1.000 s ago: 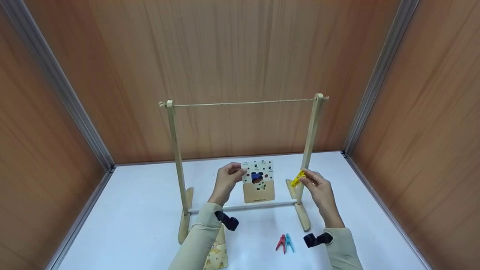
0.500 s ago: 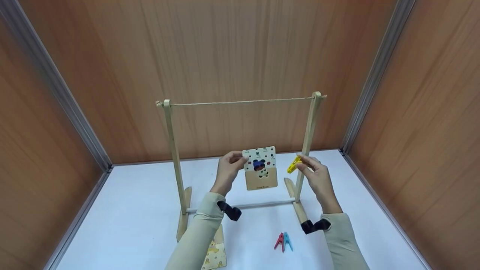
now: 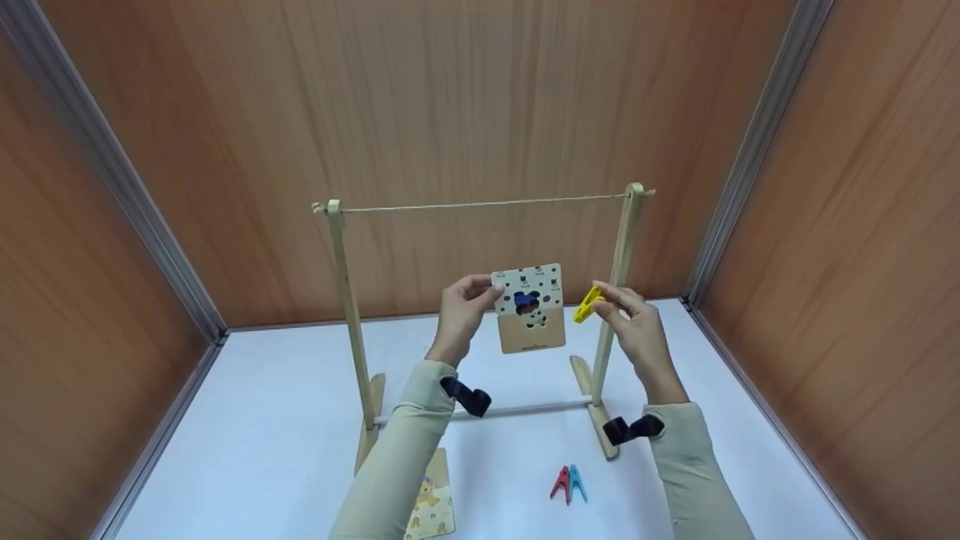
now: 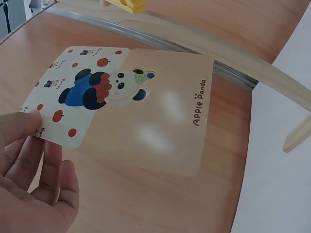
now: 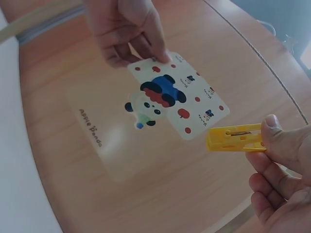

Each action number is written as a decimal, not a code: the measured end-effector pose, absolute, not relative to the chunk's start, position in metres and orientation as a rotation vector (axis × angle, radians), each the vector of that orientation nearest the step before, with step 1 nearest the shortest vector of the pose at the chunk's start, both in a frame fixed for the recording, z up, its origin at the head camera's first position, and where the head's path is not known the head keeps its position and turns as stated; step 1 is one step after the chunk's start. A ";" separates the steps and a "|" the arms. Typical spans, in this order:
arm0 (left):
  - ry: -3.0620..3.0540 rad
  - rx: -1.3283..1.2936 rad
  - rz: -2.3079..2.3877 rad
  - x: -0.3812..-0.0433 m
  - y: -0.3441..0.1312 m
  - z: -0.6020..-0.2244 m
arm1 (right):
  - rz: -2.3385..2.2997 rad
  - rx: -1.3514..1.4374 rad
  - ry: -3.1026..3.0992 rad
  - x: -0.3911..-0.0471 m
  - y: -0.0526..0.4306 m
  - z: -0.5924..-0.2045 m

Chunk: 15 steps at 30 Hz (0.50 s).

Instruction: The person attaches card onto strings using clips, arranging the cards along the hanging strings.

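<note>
Lower than the string we hold a card by its edge, our left hand pinched nearly closed; our right hand, likewise nearly closed, grips a yellow peg, also below string level.

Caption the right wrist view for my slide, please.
The right hand pinches a yellow clothespin near the printed panda card held by the left hand.
</note>
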<state>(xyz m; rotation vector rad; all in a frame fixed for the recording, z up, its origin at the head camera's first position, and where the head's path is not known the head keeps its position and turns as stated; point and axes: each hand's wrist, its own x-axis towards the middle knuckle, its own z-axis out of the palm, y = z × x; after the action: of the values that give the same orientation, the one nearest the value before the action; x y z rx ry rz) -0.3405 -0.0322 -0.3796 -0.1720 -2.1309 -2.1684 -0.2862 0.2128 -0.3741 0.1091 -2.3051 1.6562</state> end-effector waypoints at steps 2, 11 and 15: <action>-2.130 -0.186 -2.164 -0.341 -0.032 -0.374 | 1.647 0.118 -2.300 -0.288 0.212 -0.369; -2.086 -0.238 -2.141 -0.341 -0.030 -0.360 | 1.615 0.150 -2.298 -0.293 0.211 -0.352; -2.066 -0.258 -2.153 -0.342 -0.029 -0.355 | 1.591 0.161 -2.295 -0.295 0.212 -0.346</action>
<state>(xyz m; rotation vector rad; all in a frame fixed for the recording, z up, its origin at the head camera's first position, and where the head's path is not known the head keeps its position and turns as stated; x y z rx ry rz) -0.3418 -0.0286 -0.3551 -0.2576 -2.0664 -2.1532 -0.2950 0.2117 -0.3460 0.1613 -2.2948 1.5906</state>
